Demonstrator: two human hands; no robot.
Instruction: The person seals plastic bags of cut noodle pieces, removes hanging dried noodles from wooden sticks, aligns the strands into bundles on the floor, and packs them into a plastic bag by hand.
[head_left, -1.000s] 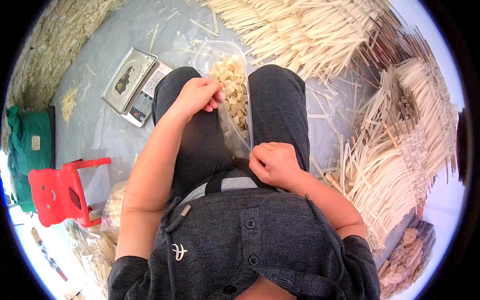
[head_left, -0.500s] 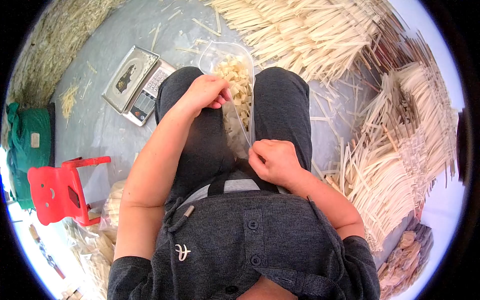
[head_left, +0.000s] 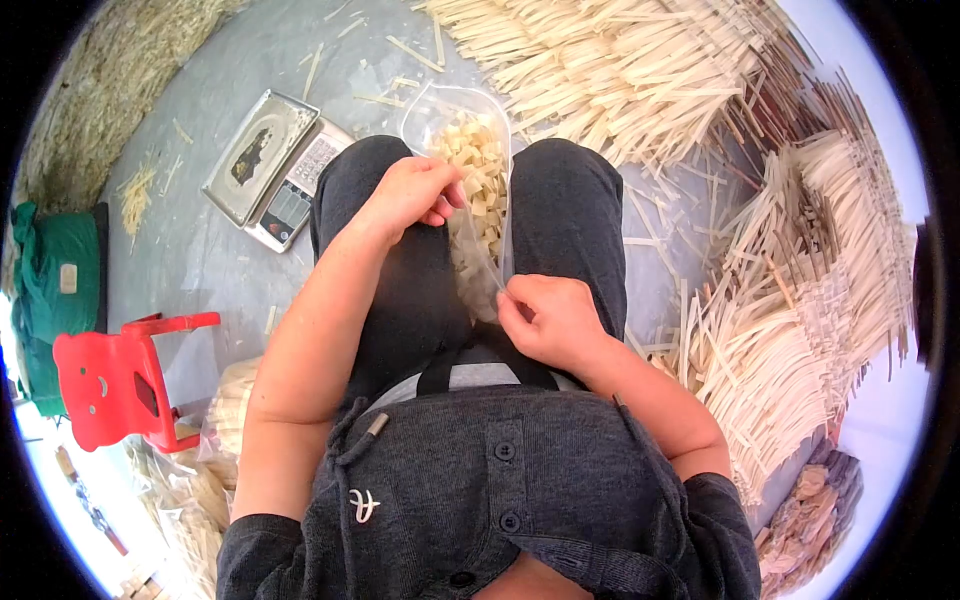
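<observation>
A clear plastic bag (head_left: 427,112) lies between the person's thighs, its rounded end pointing away from the body and its narrow end near the lap. Small pale pieces (head_left: 480,152) fill much of it, heaped along its length.

The left hand (head_left: 408,190) is above the left thigh, at the bag's left edge. Its grip is together, thumb and fingers pinched on the plastic. The right hand (head_left: 556,318) is lower, by the right thigh, its grip clamped on the near end of the bag's edge. Between the two hands the edge runs as a slanting line.

Dark trousers (head_left: 568,215) flank the bag on both sides. Just beyond the left knee, on the grey floor (head_left: 200,240), is a scale (head_left: 303,180), its metal plate (head_left: 275,120) marked by a dark patch. Loose strips are scattered on the floor past the bag.

Ahead and to the right, long pale strips (head_left: 610,75) lie in a thick layer, and another large pile (head_left: 770,370) spreads by the right arm. Well off to the left are a red chair (head_left: 98,385) with face-like cutouts and, beyond it, a green sack (head_left: 62,275).
</observation>
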